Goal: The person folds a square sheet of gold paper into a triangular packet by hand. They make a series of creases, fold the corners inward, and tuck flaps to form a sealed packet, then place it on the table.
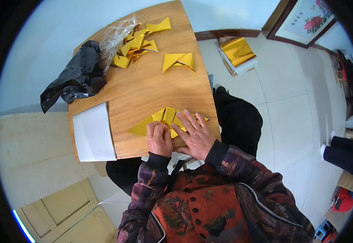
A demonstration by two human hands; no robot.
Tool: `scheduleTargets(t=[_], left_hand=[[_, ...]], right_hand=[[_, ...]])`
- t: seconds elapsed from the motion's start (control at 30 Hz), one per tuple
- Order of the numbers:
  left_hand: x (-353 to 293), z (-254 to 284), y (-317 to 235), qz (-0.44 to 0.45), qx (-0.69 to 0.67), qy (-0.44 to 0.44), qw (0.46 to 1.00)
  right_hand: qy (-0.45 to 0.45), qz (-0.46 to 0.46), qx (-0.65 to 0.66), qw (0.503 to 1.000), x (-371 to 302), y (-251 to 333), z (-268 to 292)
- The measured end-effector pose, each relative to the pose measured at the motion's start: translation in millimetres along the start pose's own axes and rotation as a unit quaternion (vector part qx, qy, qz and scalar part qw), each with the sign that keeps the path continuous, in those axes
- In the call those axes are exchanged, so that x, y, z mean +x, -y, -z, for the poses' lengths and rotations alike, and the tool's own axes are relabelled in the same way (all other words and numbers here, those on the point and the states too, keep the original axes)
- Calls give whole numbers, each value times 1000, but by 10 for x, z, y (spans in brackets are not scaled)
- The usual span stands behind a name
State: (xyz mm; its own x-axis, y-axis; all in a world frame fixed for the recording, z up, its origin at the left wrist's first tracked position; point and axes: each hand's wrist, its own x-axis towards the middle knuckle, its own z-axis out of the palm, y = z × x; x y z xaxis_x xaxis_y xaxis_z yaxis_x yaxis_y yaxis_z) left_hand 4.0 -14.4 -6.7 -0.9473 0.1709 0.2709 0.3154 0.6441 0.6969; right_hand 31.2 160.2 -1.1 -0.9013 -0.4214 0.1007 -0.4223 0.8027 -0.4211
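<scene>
A partly folded sheet of gold foil paper lies near the front edge of the wooden table, with pointed ends to both sides and a raised strip in its middle. My left hand is closed, its curled fingers gripping the near part of this paper; the fingertips are partly hidden. Fingers spread, my right hand rests flat over the right half of the sheet. Farther back sits a folded gold piece, apart from both hands.
At the back left, several folded gold pieces are heaped against clear plastic strips and a crumpled black plastic bag. A white sheet covers the table's left corner. Gold and white paper is stacked on the floor.
</scene>
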Motion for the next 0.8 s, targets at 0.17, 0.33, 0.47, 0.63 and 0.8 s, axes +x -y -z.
scheduleTargets(t=[0.17,0.33,0.47,0.63,0.8], left_hand=[[-88,258,159,-151,-47,97,983],[-157,362,282,-187,34,203,961],[-105,434,335,-232,78,248,937],[-43,553,339,-254,117,320,905],[-31,589,329,-253,144,354,889]], right_hand=[[10,8,-38,999,28,-6,-2],[20,9,-63,998,0,-9,-44],[24,9,-72,997,-9,-13,-49],[11,8,-50,999,-11,-41,-61],[-51,-31,10,998,15,-59,-136]])
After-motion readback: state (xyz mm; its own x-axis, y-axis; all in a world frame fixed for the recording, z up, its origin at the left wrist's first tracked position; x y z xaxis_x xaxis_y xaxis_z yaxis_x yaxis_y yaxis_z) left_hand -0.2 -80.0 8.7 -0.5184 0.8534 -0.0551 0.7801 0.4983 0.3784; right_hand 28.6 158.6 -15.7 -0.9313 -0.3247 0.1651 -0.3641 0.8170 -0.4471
